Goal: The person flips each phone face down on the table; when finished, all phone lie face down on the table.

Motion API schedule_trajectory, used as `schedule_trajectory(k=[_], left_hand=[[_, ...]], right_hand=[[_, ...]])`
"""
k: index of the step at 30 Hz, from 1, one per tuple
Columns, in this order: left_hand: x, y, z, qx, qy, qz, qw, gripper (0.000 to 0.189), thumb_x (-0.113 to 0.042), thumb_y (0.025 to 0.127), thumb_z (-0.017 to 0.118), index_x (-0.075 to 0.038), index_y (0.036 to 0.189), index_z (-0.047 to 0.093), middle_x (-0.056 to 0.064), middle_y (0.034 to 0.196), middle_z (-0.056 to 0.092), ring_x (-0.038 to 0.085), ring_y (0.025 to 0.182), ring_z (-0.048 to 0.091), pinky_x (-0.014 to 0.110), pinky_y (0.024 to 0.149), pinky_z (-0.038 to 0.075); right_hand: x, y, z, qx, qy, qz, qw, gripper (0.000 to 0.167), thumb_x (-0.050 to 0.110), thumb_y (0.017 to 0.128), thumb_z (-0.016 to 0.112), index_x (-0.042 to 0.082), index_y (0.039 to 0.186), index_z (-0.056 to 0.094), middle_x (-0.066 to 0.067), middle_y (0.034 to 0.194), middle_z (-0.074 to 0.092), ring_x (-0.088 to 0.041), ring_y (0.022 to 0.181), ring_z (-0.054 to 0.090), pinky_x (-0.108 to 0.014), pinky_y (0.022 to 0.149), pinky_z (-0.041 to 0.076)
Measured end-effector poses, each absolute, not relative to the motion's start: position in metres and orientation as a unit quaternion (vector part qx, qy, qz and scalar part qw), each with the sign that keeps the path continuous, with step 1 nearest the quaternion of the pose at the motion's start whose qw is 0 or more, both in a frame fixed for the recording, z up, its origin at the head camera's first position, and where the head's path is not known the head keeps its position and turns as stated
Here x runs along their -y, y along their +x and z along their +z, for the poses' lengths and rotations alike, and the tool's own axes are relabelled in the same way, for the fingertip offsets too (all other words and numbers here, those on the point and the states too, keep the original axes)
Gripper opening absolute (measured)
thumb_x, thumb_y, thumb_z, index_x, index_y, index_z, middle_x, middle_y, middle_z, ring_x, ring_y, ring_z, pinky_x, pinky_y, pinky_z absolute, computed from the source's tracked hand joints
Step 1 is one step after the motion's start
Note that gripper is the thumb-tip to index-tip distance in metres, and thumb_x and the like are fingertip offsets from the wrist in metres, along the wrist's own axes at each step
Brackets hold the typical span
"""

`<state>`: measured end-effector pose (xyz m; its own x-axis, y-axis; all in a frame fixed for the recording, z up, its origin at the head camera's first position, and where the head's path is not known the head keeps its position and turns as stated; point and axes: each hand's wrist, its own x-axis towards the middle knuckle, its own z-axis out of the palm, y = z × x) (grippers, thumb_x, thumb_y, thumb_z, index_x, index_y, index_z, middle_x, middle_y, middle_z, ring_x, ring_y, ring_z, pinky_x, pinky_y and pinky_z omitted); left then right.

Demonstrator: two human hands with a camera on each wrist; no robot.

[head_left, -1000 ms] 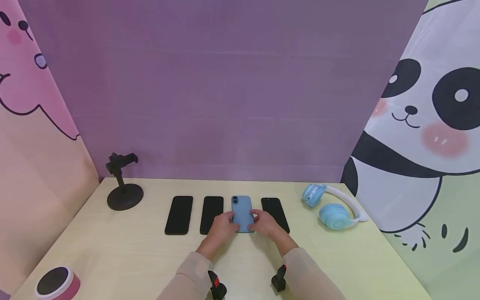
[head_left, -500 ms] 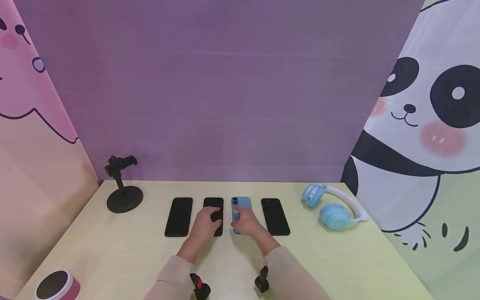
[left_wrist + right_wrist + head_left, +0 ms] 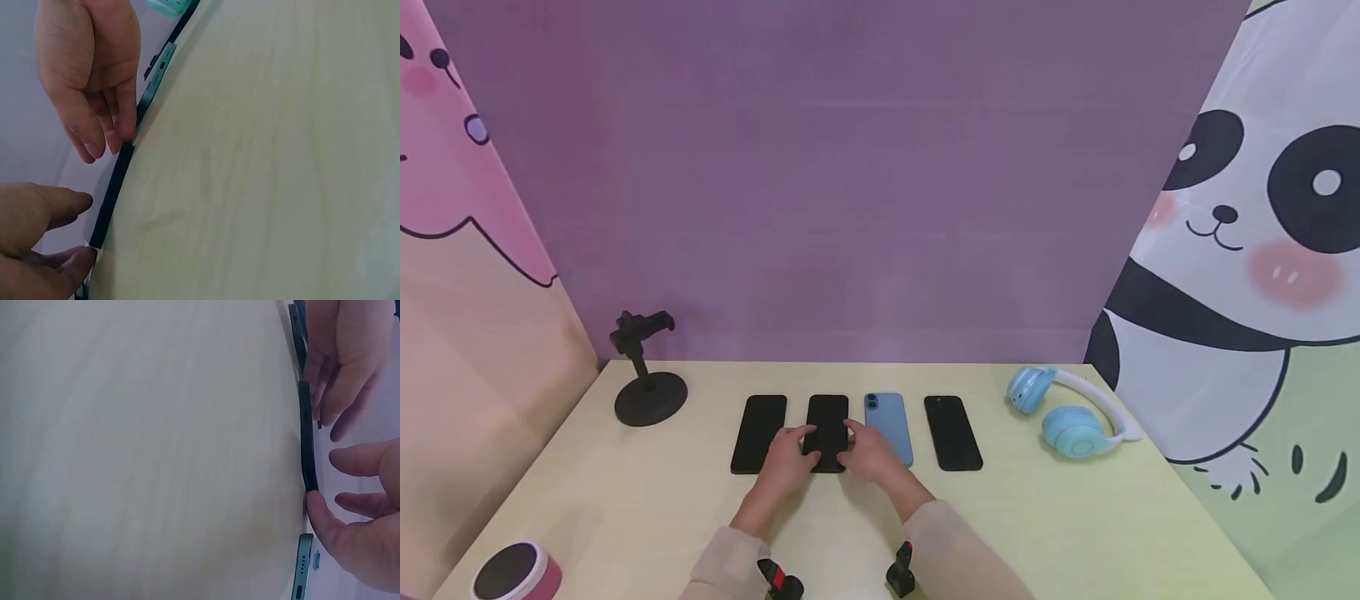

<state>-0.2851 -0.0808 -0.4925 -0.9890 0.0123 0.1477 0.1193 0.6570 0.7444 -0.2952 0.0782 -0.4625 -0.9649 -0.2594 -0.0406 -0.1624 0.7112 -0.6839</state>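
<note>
Four-sided black phone (image 3: 827,425), second from the left in a row of several phones, lies flat on the table between my hands. My left hand (image 3: 784,460) is at its left edge, thumb and fingertips spread along the side. On the opposite edge my right hand (image 3: 872,455) has its fingertips, with thumb apart from the fingers. Both wrist views show the phone's dark lower edge (image 3: 112,197) between the two hands. Just right of my right hand lies a light blue phone (image 3: 889,423), back up, camera at its top corner.
Another black phone (image 3: 758,433) is at the row's left end, and one more black phone (image 3: 953,433) at its right end. A black phone stand (image 3: 651,398) is at back left, blue and white headphones (image 3: 1078,432) at back right, a pink round container (image 3: 517,573) at front left.
Both hands have moved left, from the sides of the blue phone to the sides of the black phone beside it. The blue phone now lies untouched in the row.
</note>
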Motion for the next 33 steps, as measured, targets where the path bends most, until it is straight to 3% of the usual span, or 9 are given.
schedule_trajectory(k=[6, 16, 22, 33], left_hand=[[0.086, -0.284, -0.495, 0.912, -0.048, -0.404, 0.060, 0.041, -0.006, 0.084, 0.073, 0.004, 0.122, 0.063, 0.023, 0.112, 0.056, 0.034, 0.098, 0.056, 0.049, 0.088, 0.046], [0.094, -0.286, -0.495, 0.912, -0.088, -0.398, 0.057, 0.040, -0.003, 0.082, 0.074, 0.009, 0.118, 0.064, 0.021, 0.109, 0.058, 0.032, 0.096, 0.060, 0.046, 0.085, 0.049], [0.094, -0.288, -0.491, 0.903, -0.079, -0.420, 0.036, 0.039, 0.001, 0.083, 0.072, 0.008, 0.120, 0.064, 0.024, 0.113, 0.058, 0.037, 0.102, 0.061, 0.046, 0.087, 0.049], [0.093, -0.287, -0.489, 0.908, -0.075, -0.411, 0.031, 0.038, 0.002, 0.083, 0.072, 0.010, 0.119, 0.064, 0.024, 0.114, 0.057, 0.033, 0.099, 0.062, 0.044, 0.085, 0.050]], right_hand=[[-0.074, -0.291, -0.464, -0.901, -0.089, -0.419, 0.071, 0.054, 0.000, 0.087, 0.068, -0.006, 0.137, 0.049, -0.020, 0.111, 0.059, -0.033, 0.100, 0.057, -0.044, 0.081, 0.052], [-0.072, -0.293, -0.464, -0.903, -0.078, -0.416, 0.068, 0.049, -0.007, 0.081, 0.069, -0.009, 0.128, 0.056, -0.018, 0.110, 0.061, -0.030, 0.101, 0.056, -0.043, 0.088, 0.049], [-0.069, -0.293, -0.460, -0.896, -0.034, -0.438, 0.062, 0.046, -0.011, 0.081, 0.066, -0.010, 0.126, 0.058, -0.019, 0.106, 0.062, -0.032, 0.102, 0.057, -0.043, 0.084, 0.051], [-0.067, -0.294, -0.462, -0.882, -0.003, -0.468, 0.053, 0.046, -0.011, 0.080, 0.067, -0.006, 0.126, 0.060, -0.016, 0.101, 0.062, -0.030, 0.095, 0.057, -0.038, 0.077, 0.053]])
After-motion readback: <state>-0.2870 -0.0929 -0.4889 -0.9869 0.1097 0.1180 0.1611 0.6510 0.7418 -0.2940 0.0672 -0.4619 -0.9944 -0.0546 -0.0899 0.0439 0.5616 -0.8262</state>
